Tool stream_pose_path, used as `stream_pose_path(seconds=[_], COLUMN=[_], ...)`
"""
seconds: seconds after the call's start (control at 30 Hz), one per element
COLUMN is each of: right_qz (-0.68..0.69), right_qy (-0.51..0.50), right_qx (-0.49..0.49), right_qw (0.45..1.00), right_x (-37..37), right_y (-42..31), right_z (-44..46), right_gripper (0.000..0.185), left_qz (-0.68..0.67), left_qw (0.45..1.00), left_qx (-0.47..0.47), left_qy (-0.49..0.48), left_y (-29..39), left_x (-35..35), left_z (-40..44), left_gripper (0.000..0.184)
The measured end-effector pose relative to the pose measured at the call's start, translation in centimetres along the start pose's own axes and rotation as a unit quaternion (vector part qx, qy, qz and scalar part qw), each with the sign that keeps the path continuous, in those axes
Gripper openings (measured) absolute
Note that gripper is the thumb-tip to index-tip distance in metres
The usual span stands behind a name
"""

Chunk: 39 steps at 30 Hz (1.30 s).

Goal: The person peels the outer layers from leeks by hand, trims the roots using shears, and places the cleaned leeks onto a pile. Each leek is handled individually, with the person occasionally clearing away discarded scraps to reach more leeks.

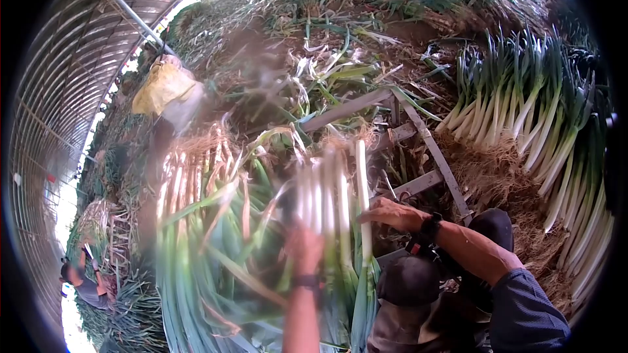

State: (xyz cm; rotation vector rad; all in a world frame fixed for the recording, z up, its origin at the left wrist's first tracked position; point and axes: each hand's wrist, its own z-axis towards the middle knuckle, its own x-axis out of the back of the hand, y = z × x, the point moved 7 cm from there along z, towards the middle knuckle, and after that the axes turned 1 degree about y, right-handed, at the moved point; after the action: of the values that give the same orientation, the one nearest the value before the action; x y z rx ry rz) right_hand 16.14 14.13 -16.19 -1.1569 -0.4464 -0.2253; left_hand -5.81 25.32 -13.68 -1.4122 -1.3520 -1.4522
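Note:
My right hand (396, 214) has its fingers closed at the white stalk of a long green onion (363, 183), at the right end of the pile in front of me. My left hand (304, 248) is smeared by motion over several white stalks (320, 189) just left of it; its fingers cannot be made out. These onions lie with roots away from me and green leaves toward me. Farther left in the same pile are dirtier onions (186, 189) with brown outer skins and dry roots. A dark watch (428, 227) is on my right wrist.
A metal frame (432, 144) stands beyond the pile. Cleaned onions (523, 111) lie in a long row at right, roots inward. Peeled leaves (327, 78) litter the ground. A yellowish bag (167, 88) hangs on the left. Another person (88, 287) works at far left.

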Motion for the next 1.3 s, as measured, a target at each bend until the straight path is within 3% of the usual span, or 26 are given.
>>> stream_pose_path(seconds=[0.13,0.17,0.23,0.3,0.37,0.47,0.57,0.63,0.73,0.83,1.0,1.03,1.1,1.17,1.23,1.27,1.3], right_qz=[0.137,0.152,0.161,0.165,0.162,0.222,0.249,0.200,0.076,-0.008,-0.003,-0.042,0.215,0.173,0.078,-0.002,-0.081], right_qy=[-0.100,-0.105,-0.102,-0.118,-0.156,-0.052,-0.098,-0.076,-0.084,-0.062,-0.011,-0.016,-0.058,-0.091,-0.131,-0.150,-0.163], right_qx=[-0.171,-0.292,-0.217,-0.212,-0.278,-0.220,-0.338,-0.245,-0.107,0.016,0.129,0.137,-0.064,-0.061,-0.198,-0.327,-0.449], right_qw=[0.971,0.939,0.957,0.956,0.934,0.948,0.902,0.946,0.988,0.998,0.992,0.990,0.973,0.979,0.968,0.933,0.875], right_x=[-1.8,-0.2,-3.2,-4.1,-4.9,-4.8,-3.3,-2.4,-1.1,-1.3,-0.2,-0.2,-0.8,-1.9,-2.7,-2.6,-1.9], right_y=[1.1,-2.6,2.0,2.3,2.4,3.0,0.5,-0.3,-2.4,-2.1,-5.8,-6.9,-6.9,-5.6,-5.0,-6.5,-6.9], right_z=[0.9,2.3,2.4,3.0,3.2,3.0,3.5,3.7,3.9,4.8,6.5,7.1,7.9,8.0,8.1,8.7,8.2], right_gripper=[0.033,0.034,0.035,0.036,0.034,0.031,0.031,0.029,0.029,0.034,0.037,0.036,0.032,0.035,0.036,0.035,0.037], left_qz=[-0.041,-0.047,-0.059,-0.068,-0.092,-0.132,-0.187,-0.250,-0.364,-0.416,-0.535,-0.456,-0.440,-0.421,-0.368,-0.341,-0.284], left_qw=[0.999,0.998,0.996,0.996,0.993,0.986,0.970,0.952,0.914,0.884,0.816,0.859,0.874,0.884,0.918,0.931,0.940], left_qx=[-0.004,0.001,0.003,-0.004,-0.007,0.010,0.024,0.001,-0.050,-0.073,-0.112,-0.105,-0.146,-0.183,-0.144,-0.125,-0.160], left_qy=[-0.013,-0.037,-0.061,-0.061,-0.076,-0.100,-0.155,-0.178,-0.173,-0.199,-0.189,-0.208,-0.146,-0.088,-0.041,-0.017,0.098], left_y=[-0.4,-0.1,0.0,0.0,0.2,0.3,0.6,0.0,0.6,0.8,1.5,1.8,1.8,1.8,3.7,4.5,4.9], left_x=[-0.1,0.3,0.6,0.8,1.0,1.2,2.0,1.6,2.8,4.0,5.9,5.8,4.1,2.1,5.7,7.0,7.8], left_z=[0.5,0.7,0.6,0.5,0.5,0.4,-0.2,-0.4,-1.9,-2.9,-4.5,-4.9,-4.5,-4.2,-6.2,-7.0,-7.2], left_gripper=[0.097,0.095,0.091,0.086,0.086,0.087,0.091,0.091,0.074,0.077,0.073,0.081,0.091,0.101,0.105,0.106,0.110])
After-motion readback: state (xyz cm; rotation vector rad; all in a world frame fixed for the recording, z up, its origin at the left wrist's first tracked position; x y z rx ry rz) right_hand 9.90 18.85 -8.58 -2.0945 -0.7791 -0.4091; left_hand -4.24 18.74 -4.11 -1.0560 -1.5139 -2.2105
